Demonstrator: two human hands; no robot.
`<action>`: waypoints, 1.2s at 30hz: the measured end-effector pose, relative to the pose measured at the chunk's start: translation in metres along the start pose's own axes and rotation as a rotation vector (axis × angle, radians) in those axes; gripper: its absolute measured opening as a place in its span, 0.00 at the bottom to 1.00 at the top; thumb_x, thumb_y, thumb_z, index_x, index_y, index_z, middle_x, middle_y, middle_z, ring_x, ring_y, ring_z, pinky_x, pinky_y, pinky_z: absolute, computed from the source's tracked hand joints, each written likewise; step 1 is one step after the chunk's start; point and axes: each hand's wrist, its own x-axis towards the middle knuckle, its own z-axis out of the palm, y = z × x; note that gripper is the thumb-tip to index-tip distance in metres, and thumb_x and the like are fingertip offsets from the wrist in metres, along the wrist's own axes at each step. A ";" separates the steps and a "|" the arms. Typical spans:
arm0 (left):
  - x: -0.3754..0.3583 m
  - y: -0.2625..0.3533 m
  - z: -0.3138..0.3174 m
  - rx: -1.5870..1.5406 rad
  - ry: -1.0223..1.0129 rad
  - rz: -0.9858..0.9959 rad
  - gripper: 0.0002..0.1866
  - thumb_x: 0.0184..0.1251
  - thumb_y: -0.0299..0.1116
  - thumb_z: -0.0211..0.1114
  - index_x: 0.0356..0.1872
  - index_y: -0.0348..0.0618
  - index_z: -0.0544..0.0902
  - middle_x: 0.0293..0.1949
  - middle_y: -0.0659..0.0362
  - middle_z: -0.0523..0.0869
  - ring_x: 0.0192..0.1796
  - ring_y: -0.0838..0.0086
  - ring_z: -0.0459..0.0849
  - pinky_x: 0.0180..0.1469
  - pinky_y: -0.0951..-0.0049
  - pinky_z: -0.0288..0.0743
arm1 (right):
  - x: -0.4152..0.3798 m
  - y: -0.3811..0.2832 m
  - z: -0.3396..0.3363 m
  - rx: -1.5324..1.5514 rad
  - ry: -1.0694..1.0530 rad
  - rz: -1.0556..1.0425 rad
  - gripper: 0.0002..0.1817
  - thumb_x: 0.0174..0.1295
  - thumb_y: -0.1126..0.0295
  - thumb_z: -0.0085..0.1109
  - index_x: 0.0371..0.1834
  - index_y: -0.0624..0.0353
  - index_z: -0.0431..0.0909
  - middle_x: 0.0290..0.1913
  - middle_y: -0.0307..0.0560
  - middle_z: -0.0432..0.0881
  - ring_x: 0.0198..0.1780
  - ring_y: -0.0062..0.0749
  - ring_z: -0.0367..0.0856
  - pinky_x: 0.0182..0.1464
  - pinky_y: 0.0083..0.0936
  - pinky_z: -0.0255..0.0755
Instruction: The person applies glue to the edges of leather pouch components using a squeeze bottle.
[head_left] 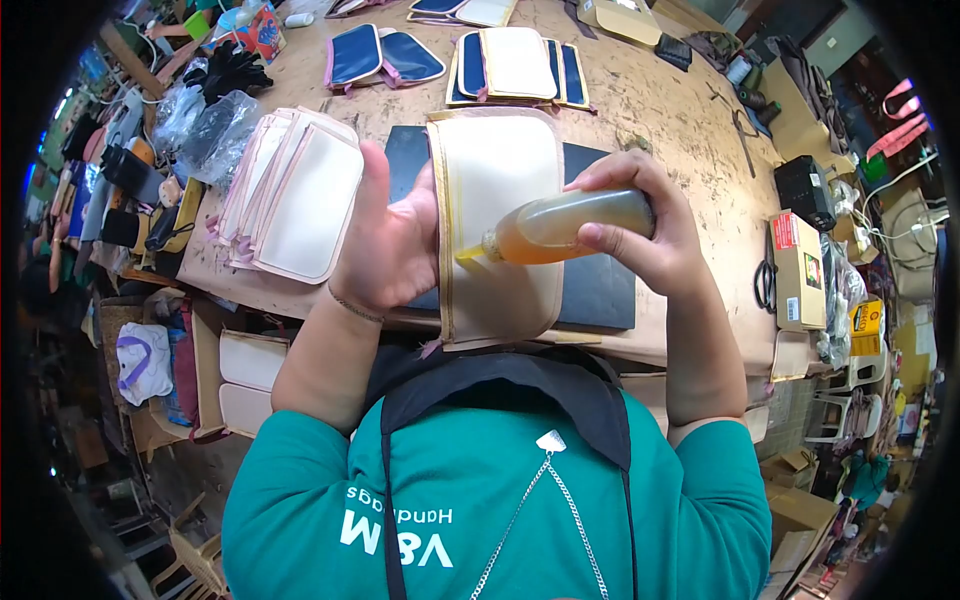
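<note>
A cream bag panel (500, 180) with rounded right corners and yellowish left edges lies over a dark board (598, 285). At its left edge, my left hand (388, 235) supports it from below, palm up, the thumb raised and the fingers hidden beneath. My right hand (640, 215) is closed around a translucent squeeze bottle (570, 225) of amber liquid, probably glue. The bottle is tilted to the left, its yellow nozzle tip right at the panel's left strip.
Cream panels (310, 200) are stacked on the left of the worktable (690, 130). Blue panels (357, 55) and a cream-topped pile (518, 62) lie at the back. Plastic bags (205, 125) and black gloves (228, 72) sit back left. A cardboard box (797, 270) stands at the right edge.
</note>
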 end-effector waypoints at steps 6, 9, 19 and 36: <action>0.004 0.004 -0.008 -0.076 0.026 0.042 0.59 0.62 0.83 0.30 0.80 0.43 0.39 0.78 0.46 0.57 0.78 0.54 0.60 0.76 0.52 0.58 | -0.004 0.001 0.008 -0.020 -0.036 -0.052 0.18 0.54 0.70 0.74 0.45 0.61 0.79 0.41 0.42 0.81 0.42 0.25 0.80 0.46 0.22 0.74; 0.004 0.008 -0.008 -0.074 0.031 0.053 0.58 0.63 0.83 0.30 0.80 0.43 0.40 0.77 0.45 0.58 0.78 0.53 0.61 0.76 0.51 0.57 | -0.006 0.001 0.010 -0.038 -0.073 -0.050 0.17 0.55 0.70 0.74 0.45 0.61 0.79 0.41 0.42 0.80 0.42 0.25 0.79 0.46 0.23 0.74; 0.000 0.020 -0.015 -0.126 0.087 0.114 0.57 0.64 0.81 0.34 0.80 0.41 0.45 0.76 0.44 0.60 0.77 0.51 0.62 0.75 0.48 0.58 | -0.014 0.003 0.019 -0.014 -0.227 0.009 0.17 0.53 0.71 0.74 0.45 0.60 0.79 0.43 0.45 0.80 0.44 0.29 0.79 0.48 0.25 0.73; -0.002 0.024 -0.030 -0.160 0.108 0.140 0.56 0.65 0.80 0.36 0.80 0.42 0.46 0.76 0.43 0.61 0.77 0.50 0.62 0.75 0.46 0.58 | -0.013 0.008 0.019 0.103 -0.263 0.072 0.20 0.56 0.66 0.74 0.49 0.59 0.77 0.47 0.44 0.81 0.50 0.29 0.79 0.54 0.28 0.73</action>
